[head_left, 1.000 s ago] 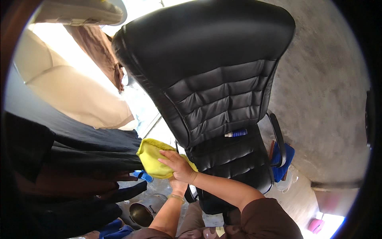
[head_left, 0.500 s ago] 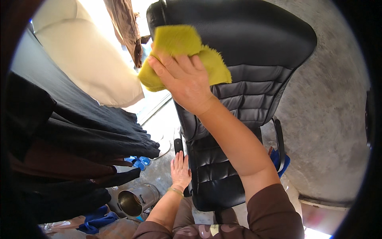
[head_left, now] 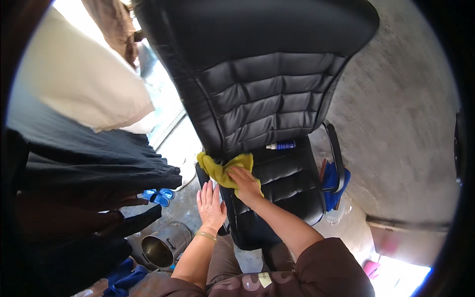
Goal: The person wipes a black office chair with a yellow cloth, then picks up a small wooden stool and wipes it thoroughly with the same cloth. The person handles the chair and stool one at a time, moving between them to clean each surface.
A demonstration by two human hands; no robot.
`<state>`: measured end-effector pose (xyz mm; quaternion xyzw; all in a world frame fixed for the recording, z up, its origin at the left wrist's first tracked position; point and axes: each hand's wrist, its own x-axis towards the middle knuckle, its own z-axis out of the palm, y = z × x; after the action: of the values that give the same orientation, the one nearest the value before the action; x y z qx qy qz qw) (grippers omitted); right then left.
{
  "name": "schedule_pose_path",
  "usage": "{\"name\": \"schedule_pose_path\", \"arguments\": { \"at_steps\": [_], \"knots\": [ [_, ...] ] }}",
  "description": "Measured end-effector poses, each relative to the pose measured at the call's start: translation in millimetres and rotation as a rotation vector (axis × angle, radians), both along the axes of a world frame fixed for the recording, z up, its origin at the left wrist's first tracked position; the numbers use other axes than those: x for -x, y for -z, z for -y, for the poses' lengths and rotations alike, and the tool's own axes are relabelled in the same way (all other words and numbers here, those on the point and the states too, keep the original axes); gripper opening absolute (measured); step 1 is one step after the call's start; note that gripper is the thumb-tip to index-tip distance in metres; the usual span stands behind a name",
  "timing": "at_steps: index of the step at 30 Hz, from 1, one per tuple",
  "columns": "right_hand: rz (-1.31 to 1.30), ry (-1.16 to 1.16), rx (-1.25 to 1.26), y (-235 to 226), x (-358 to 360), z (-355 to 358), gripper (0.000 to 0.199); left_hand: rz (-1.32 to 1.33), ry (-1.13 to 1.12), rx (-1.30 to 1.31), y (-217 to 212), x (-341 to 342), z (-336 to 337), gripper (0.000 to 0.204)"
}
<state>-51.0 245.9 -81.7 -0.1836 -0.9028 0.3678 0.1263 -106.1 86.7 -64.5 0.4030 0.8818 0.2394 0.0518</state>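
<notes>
A black padded office chair (head_left: 269, 74) fills the middle, its tall quilted backrest rising away from me. My right hand (head_left: 246, 185) is closed on a fuzzy yellow-green cloth (head_left: 216, 171). It presses the cloth to the left rear of the seat (head_left: 282, 173), beside the foot of the backrest. On the left armrest (head_left: 201, 174) lies my left hand (head_left: 212, 210), flat with fingers stretched out, a bangle on its wrist. A small blue bottle with a white cap (head_left: 281, 145) lies on its side at the seat's back edge.
Dark and cream clothes (head_left: 94, 163) hang along the left. Below them are blue slippers (head_left: 159, 196) and a metal pot (head_left: 166, 245) on the floor. Blue cloth (head_left: 337, 185) shows by the right armrest (head_left: 335, 153); a grey wall (head_left: 405, 123) stands beyond.
My right hand has brought the cloth down from the backrest's upper left to the seat's left rear. The small bottle has come into sight. My left hand stays at the armrest.
</notes>
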Motion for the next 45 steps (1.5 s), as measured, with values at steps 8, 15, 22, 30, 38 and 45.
{"name": "schedule_pose_path", "arguments": {
  "at_steps": [8,15,22,30,38,45],
  "knots": [
    [-0.057,0.572,0.047,49.2,-139.1,-96.9,0.061,-0.092,0.185,0.048,-9.0,2.3,-26.0,0.052],
    [0.302,1.006,-0.004,104.5,-176.3,-167.1,0.063,-0.184,0.257,0.138,17.5,10.0,-24.0,0.032],
    [1.07,0.137,-0.709,157.1,-9.4,-6.0,0.047,-0.181,0.246,0.132,22.2,10.1,-29.0,0.029],
    [-0.039,-0.238,-0.368,123.1,21.7,71.1,0.04,-0.158,0.231,0.098,21.1,11.5,-30.0,0.03],
    [0.637,0.031,-0.628,144.5,-88.6,-96.6,0.037,-0.156,0.231,0.096,20.6,10.2,-28.6,0.027],
    [1.119,0.664,-0.324,131.3,-151.3,-129.7,0.055,-0.151,0.23,0.105,20.5,9.1,-30.9,0.025]
  ]
}}
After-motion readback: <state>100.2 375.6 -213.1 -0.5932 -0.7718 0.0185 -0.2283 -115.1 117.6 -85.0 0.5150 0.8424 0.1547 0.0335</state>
